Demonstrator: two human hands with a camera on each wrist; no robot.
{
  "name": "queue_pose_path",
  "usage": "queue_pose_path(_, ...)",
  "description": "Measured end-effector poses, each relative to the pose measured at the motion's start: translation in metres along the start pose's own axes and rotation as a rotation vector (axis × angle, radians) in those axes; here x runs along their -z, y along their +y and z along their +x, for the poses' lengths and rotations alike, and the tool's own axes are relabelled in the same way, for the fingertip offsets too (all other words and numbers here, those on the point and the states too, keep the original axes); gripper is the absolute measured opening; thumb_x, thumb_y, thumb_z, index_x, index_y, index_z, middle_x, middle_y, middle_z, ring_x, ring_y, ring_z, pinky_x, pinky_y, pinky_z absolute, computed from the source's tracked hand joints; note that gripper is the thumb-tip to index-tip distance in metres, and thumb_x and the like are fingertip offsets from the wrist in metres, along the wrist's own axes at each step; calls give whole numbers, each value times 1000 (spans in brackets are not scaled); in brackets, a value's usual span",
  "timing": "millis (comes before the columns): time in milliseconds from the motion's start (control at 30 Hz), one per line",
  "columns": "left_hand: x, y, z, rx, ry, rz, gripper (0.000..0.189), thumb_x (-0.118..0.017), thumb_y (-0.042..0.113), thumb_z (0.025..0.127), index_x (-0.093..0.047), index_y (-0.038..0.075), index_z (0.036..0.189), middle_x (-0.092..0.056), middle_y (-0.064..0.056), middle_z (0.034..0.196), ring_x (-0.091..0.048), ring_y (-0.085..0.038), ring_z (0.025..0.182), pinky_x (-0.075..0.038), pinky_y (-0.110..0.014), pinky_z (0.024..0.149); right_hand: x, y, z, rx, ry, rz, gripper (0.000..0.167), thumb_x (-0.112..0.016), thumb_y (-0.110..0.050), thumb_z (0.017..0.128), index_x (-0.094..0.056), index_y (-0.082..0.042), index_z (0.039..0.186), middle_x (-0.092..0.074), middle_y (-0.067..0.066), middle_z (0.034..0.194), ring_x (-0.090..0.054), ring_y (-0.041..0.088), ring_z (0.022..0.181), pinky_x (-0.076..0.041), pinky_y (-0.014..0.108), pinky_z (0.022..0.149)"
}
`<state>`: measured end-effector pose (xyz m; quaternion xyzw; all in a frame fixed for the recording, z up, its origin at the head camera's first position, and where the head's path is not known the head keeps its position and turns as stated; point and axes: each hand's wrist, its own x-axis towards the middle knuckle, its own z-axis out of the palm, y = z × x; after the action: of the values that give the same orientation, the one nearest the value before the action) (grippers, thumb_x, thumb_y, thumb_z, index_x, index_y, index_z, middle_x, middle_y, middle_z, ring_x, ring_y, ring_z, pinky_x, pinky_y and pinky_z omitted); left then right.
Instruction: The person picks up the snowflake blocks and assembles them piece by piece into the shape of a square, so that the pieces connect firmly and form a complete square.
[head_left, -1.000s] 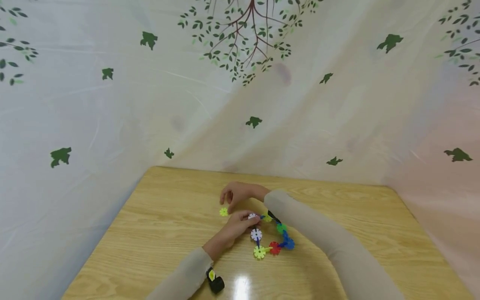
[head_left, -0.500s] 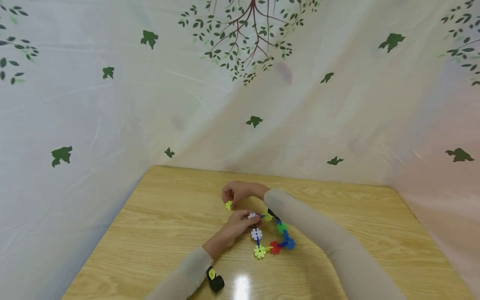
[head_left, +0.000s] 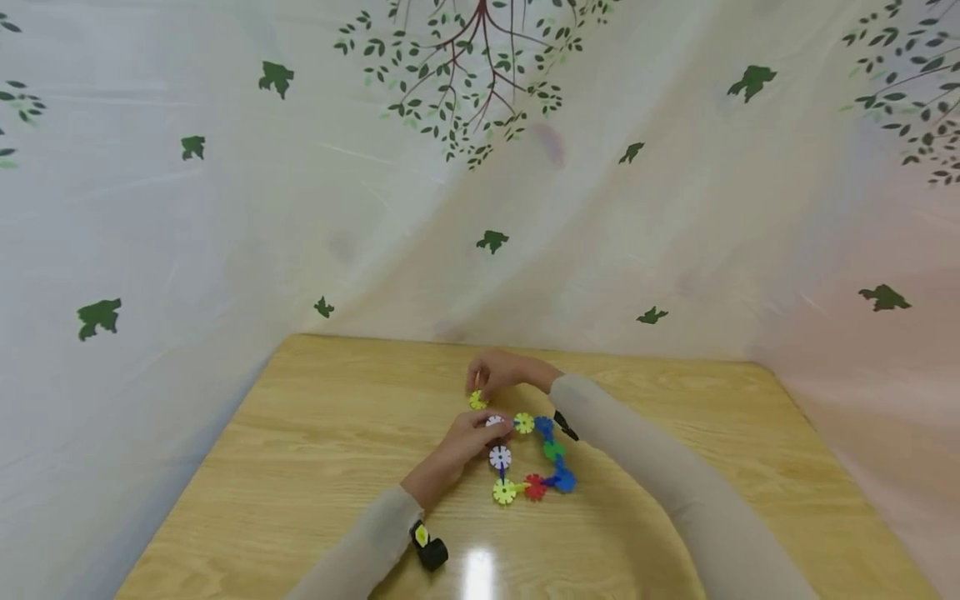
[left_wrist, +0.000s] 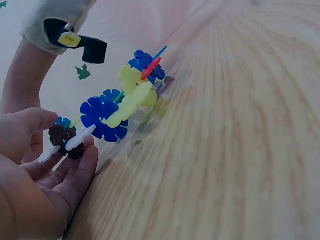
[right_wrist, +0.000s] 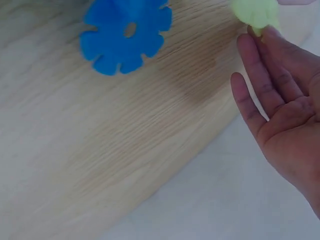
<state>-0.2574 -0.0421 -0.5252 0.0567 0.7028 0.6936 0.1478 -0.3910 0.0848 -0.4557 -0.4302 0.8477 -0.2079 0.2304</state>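
Notched plastic snowflake discs, slotted together, form a ring on the table. Its parts include a red disc [head_left: 535, 487], a green disc [head_left: 553, 451], a lower yellow disc [head_left: 504, 492] and a white disc [head_left: 500, 457]. My left hand [head_left: 459, 448] grips the ring's upper-left corner at another white disc [head_left: 494, 422]. In the left wrist view a black disc [left_wrist: 61, 136] sits between thumb and fingers. Just behind, my right hand [head_left: 504, 372] pinches a loose yellow disc [head_left: 477, 401] by its edge. The right wrist view shows thumb and fingertips at this yellow disc [right_wrist: 256, 12].
The ring's blue disc [right_wrist: 122, 40] is near the right wrist camera. The wooden table [head_left: 330, 417] ends at a pale cloth backdrop [head_left: 390, 250] printed with leaves. A black wrist camera [head_left: 431, 552] sits on the left sleeve.
The right hand has picked the loose yellow disc off the table and carried it right, to just behind the ring's white corner. The left hand keeps its grip. The head view has shifted slightly.
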Motion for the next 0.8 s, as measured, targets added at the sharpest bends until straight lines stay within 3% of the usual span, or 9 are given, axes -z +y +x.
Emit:
queue_pose_path(167,1,1,5,9,21,-7,34,-73,30,96,-74,1,114,-73,-2,91,-64,-9,81,-53,-22,72,3,11,-19,6,55,0,17,-71,1,90,-79,-4,104,-77,9,104,-65,7,86,-55,21,80)
queue_pose_path(400,4,5,15,46,77,-25,37,-76,31,93,-74,3,118,-72,-2,92,-63,-9,81,-52,-22,74,8,22,-55,-66,207,231,10,-70,1,92,-74,1,101,-75,13,97,-68,11,82,-60,33,80)
queue_pose_path(600,4,7,19,86,74,-70,38,-74,29,95,-72,2,121,-76,-9,96,-70,-11,80,-55,-22,69,3,31,-85,-86,313,296,6,-73,-2,91,-73,1,96,-75,11,93,-69,13,83,-58,27,77)
queue_pose_path(800,1,8,22,94,53,-84,37,-73,25,96,-70,-1,123,-77,-8,98,-73,-11,81,-58,-24,74,-10,35,-113,-125,396,397,9,-75,-5,91,-71,1,96,-73,9,92,-67,13,82,-57,28,77)
